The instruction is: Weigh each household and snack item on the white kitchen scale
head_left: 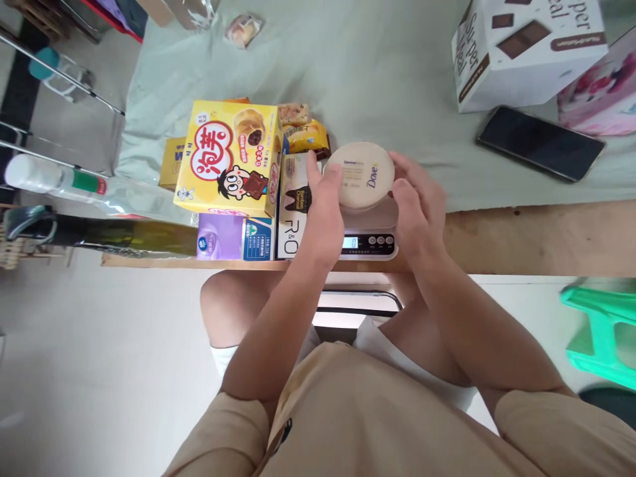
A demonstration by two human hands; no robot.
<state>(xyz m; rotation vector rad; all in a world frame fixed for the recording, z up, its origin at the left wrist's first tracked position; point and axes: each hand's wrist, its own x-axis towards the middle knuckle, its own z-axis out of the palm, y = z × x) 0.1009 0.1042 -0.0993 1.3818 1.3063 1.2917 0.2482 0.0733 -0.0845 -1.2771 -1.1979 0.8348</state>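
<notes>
A round cream-coloured Dove jar (358, 175) is between my two hands, over a small kitchen scale (387, 244) at the table's front edge. My left hand (325, 215) grips the jar's left side, with one finger pointing up beside it. My right hand (422, 209) holds the right rim between thumb and fingers. The scale's display is lit, but its digits are too small to read. The jar hides most of the weighing plate, so I cannot tell whether it rests there. A white Bamboo Charcoal box (291, 225) stands just left of my left hand.
Left lie a yellow cream puff box (228, 159), a purple pack (218, 237), snack packets (305, 137) and two bottles. A phone (539, 144) and a white Super Meal box (531, 59) are at right. A wrapped snack (243, 30) lies further back. A green stool (603, 331) stands below right.
</notes>
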